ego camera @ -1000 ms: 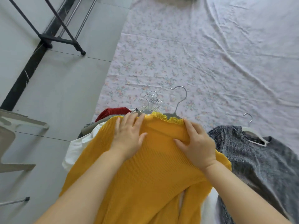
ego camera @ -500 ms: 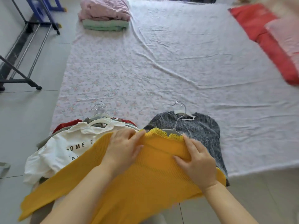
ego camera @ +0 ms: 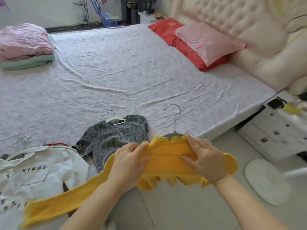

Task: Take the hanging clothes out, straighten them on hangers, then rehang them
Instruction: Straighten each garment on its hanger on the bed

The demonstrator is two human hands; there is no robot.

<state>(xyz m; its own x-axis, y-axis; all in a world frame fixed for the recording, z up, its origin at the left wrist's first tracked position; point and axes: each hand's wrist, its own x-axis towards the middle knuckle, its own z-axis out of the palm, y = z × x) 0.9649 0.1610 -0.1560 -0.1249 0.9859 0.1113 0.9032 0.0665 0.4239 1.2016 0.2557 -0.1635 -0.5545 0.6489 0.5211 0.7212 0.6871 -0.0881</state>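
You hold a yellow knit top (ego camera: 166, 165) in front of you, above the pale tiled floor (ego camera: 182, 205) at the near edge of a bed (ego camera: 132, 72). Your left hand (ego camera: 127, 165) is clamped on its left shoulder, thumb over the fabric and fingers closed around it. Your right hand (ego camera: 205, 159) pinches the right shoulder just under the frilled neckline. The top sits on a grey hanger (ego camera: 173, 128) whose metal hook rises upright between your hands. One long yellow sleeve trails down and to your left, lying across a white printed shirt (ego camera: 33, 171).

On the bed sheet just beyond your left hand lies a grey speckled knit top (ego camera: 114, 138) on a white hanger (ego camera: 115, 120), flat and apart from the yellow one. Further left, the white shirt tops a pile of clothes with a cluster of hanger hooks (ego camera: 23, 141) (blurred, so they cannot be counted).

At the bed's far left corner sits a folded stack of pink and green bedding (ego camera: 25, 47). To the right are a red pillow (ego camera: 179, 42) with a pink pillow (ego camera: 209, 42) on it, against a cream tufted headboard (ego camera: 240, 30). A white drawer unit (ego camera: 274, 135) stands on the floor to your right, with a white oval object (ego camera: 267, 180) in front of it.
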